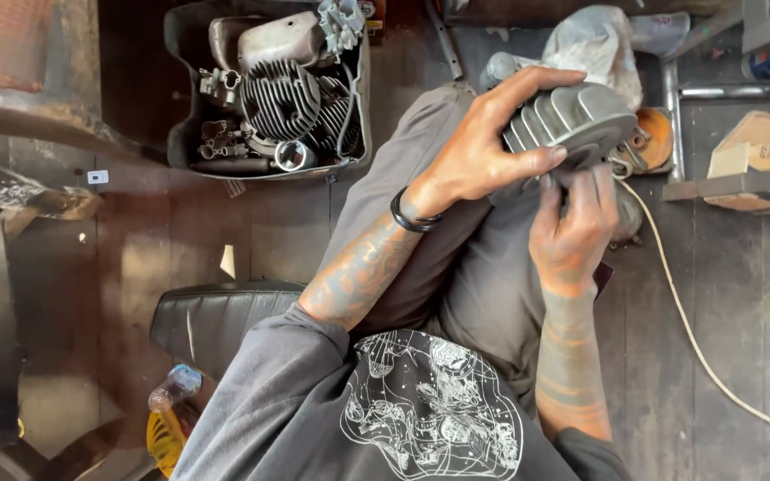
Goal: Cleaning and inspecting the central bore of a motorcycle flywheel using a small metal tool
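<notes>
- Over the lap, at about 2 o'clock from frame centre in the head view: grey finned engine cylinder head (572, 120), held up between both hands, fins facing the person
- left hand (483, 151) on the part's left side and top; fingers spread, thumb pressed on the near fin edge, index arched over the top
- black wristband (410, 216) on the left wrist
- right hand (572, 232) at 6 o'clock of the part, fingers held together and pointing up against its underside; can't tell whether they pinch anything
- grey trousers (483, 285) under both hands, dark printed shirt (430, 410) at 6 o'clock
- black plastic crate (180, 98) at 11 o'clock, well apart from the hands, full of engine parts incl. a dark finned cylinder (282, 98)
- black seat (216, 316) at 8 o'clock beside the left elbow
- white cord (697, 338) runs across the wooden floor from 3 to 5 o'clock
- plastic bag (594, 40) at 12 o'clock of the part, just behind it
- cardboard box (755, 147) at 3 o'clock, by a metal frame (733, 183)
</notes>
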